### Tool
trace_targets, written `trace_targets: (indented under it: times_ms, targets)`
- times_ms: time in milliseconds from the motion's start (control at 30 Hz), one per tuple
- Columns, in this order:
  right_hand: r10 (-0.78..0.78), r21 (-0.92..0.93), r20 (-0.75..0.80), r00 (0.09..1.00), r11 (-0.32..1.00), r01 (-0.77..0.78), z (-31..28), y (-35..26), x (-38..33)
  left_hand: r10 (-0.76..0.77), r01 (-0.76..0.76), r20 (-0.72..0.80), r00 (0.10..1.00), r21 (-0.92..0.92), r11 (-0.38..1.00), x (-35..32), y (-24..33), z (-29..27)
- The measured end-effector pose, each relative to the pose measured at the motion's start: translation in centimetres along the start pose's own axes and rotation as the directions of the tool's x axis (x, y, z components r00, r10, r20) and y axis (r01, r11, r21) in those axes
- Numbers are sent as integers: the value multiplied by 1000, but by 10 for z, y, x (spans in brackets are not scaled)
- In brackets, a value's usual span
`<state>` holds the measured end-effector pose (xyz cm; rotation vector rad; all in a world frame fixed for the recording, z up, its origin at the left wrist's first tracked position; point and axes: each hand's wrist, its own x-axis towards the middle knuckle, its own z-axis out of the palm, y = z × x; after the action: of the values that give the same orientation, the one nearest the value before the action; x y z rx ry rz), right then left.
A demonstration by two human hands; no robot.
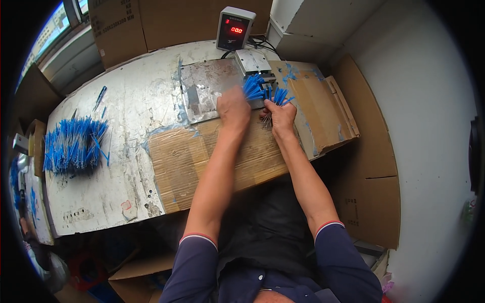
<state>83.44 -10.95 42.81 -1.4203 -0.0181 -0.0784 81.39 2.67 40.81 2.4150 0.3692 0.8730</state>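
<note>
Blue wires (254, 87) are gripped in a bunch by the left hand (233, 107), just in front of the small metal machine (252, 61) on the table (136, 101). Close beside it, the right hand (281, 116) is clenched around a second blue bundle (277, 96). A large pile of blue wires (73, 145) lies well apart, at the left edge.

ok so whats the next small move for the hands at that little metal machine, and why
Probably the left hand should ease its fanned blue wires a little further into the small metal machine. Their tips sit right at its mouth, while the right hand holds a second bundle just beside it.
</note>
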Motion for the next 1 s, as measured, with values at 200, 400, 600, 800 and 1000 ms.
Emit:
trace_targets:
  times_ms: [200, 400, 600, 800, 1000]
  targets:
    - [59, -131, -37, 998, 989, -64, 10, -8, 3, -166, 146, -115, 979, -159, 976, 2, -1, -5]
    - [66, -236, -66, 996, 969, -79, 21, -4, 19, -213, 178, -133, 968, -236, 955, 3, 1, -7]
    - [87, -288, -92, 992, 951, -110, 28, -5, 25, -182, 142, -176, 967, -219, 965, 4, -2, -4]
    - [157, -34, -67, 985, 987, -159, 26, -7, 19, -83, 44, -256, 963, -154, 987, 4, -3, -3]
    - [19, 136, -40, 999, 991, -13, 16, -14, 16, -145, 136, -43, 988, -168, 976, 1, 2, -9]
